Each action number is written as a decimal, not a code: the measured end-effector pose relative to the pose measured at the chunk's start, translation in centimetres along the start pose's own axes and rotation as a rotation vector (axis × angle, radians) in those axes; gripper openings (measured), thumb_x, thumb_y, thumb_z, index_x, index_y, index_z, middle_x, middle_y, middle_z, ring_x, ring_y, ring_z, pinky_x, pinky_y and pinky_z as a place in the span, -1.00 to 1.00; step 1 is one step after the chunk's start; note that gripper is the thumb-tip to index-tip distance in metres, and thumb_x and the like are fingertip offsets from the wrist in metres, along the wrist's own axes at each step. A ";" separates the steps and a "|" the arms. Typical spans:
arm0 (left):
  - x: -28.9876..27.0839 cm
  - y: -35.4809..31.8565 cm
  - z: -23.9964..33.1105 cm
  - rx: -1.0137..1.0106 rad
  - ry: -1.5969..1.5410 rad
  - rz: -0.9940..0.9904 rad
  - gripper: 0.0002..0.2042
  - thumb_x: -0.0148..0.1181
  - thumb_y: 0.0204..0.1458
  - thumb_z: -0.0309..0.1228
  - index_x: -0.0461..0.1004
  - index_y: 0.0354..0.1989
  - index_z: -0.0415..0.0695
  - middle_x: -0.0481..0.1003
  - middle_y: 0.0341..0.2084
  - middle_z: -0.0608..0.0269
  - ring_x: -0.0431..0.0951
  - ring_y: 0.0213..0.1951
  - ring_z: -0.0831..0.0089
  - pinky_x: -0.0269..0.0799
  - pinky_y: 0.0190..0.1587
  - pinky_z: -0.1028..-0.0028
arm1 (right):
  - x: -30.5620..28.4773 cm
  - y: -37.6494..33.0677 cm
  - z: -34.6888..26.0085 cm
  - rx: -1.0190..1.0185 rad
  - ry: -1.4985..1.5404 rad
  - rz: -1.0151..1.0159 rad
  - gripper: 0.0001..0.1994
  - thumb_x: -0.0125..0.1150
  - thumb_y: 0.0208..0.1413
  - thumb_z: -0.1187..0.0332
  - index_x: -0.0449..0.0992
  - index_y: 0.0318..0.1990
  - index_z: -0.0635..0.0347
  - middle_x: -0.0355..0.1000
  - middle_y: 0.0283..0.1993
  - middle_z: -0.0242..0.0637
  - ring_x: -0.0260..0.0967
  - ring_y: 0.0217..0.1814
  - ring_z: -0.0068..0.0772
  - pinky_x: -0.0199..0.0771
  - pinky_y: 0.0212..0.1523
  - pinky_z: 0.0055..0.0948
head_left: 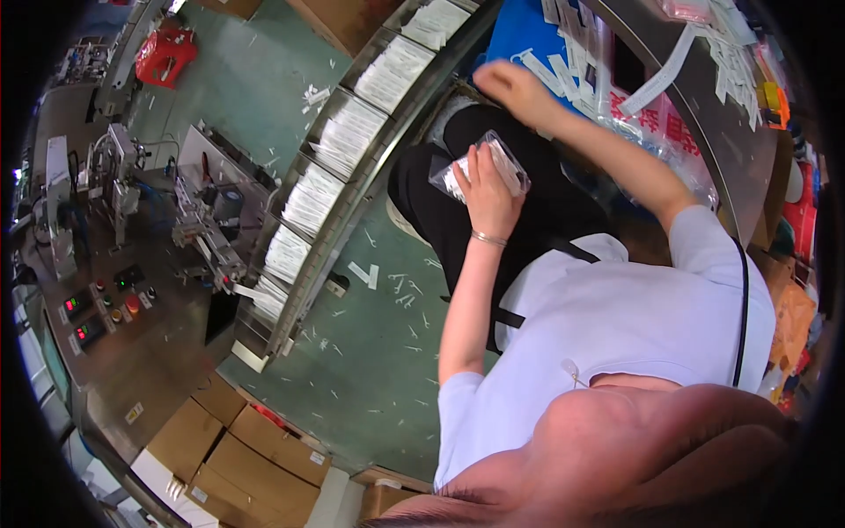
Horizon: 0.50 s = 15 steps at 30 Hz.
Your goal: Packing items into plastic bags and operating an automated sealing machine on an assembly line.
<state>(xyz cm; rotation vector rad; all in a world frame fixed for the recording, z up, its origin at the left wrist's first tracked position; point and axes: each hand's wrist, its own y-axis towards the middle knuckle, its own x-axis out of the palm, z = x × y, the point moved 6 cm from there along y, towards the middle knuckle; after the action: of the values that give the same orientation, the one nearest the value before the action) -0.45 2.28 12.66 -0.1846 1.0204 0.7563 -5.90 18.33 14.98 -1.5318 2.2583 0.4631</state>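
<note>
My left hand [489, 189], with a bracelet at the wrist, lies over a clear plastic bag [509, 165] on my lap. Its fingers press the bag, which has white slips or packets inside. My right hand [515, 91] is raised beyond my knees, between the slotted rack and a blue surface. Motion smears its curled fingers, so whether anything small is in them does not show. Closest to it are white strips [563, 75] on the blue surface [519, 35].
A long metal rack [348, 187] with compartments of stacked white packets runs past my knees. Machinery [207, 207] and a control panel stand left. Cardboard boxes [255, 466] sit lower left, a red stool [165, 57] upper left. White scraps litter the green floor. A metal table [735, 167] curves along my right.
</note>
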 end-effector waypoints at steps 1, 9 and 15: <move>-0.5 0.0 0.4 0.015 0.002 -0.001 -0.23 0.28 -0.32 -0.23 0.06 0.06 -0.37 0.15 0.04 -0.03 0.09 0.13 0.06 -0.15 0.15 0.03 | -1.0 3.1 0.6 0.034 0.056 0.093 -0.71 0.08 0.01 0.21 0.42 -0.24 0.29 0.42 -0.30 -0.15 0.39 -0.24 -0.30 0.34 -0.25 -0.49; -3.4 1.7 0.6 -0.043 -0.310 -0.044 0.05 0.38 -0.45 -0.04 -0.13 0.15 -0.36 -0.01 0.15 -0.11 -0.10 0.22 0.00 -0.36 0.19 -0.02 | 3.6 20.2 11.1 0.304 -0.666 -0.237 -0.59 0.27 -0.29 0.18 0.43 -0.26 0.23 0.44 -0.32 -0.09 0.41 -0.28 -0.18 0.38 -0.26 -0.33; -3.9 2.7 -1.5 -0.103 -0.431 0.055 0.00 0.35 -0.39 -0.02 -0.12 0.16 -0.29 -0.03 0.16 -0.09 -0.12 0.23 -0.01 -0.35 0.19 -0.01 | 3.5 18.9 9.8 0.243 -0.666 -0.130 -0.35 0.39 -0.46 0.02 0.40 -0.19 0.27 0.40 -0.21 -0.04 0.37 -0.17 -0.15 0.36 -0.16 -0.31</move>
<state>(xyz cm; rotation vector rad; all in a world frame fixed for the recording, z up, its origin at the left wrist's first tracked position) -4.37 1.67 15.61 -0.0758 0.5797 0.8549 -23.54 26.70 5.87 -1.1653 1.6246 0.5390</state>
